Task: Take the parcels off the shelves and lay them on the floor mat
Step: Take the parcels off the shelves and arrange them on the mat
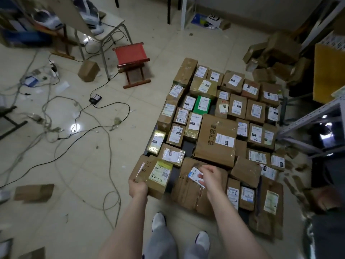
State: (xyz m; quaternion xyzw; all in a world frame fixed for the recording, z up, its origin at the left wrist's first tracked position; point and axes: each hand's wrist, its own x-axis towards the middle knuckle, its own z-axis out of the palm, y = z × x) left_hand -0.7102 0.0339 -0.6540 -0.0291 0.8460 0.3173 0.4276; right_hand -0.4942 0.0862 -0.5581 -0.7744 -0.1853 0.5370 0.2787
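Several brown cardboard parcels with white labels lie packed together on a dark floor mat [188, 146]. My left hand [137, 187] grips the near edge of a parcel with a yellow label [153, 174] at the mat's front left corner. My right hand [211, 176] rests on a crumpled brown parcel [188, 191] beside it, with its fingers curled on that parcel's white label [194, 173]. A large flat box [214, 141] sits in the middle, and a green parcel [202, 104] lies further back.
A grey metal shelf [313, 116] stands at the right, with loose parcels [276, 58] piled behind it. A red stool [131, 62], a table leg [104, 58] and tangled cables [56, 118] cover the tiled floor at left. My shoes [158, 221] stand just before the mat.
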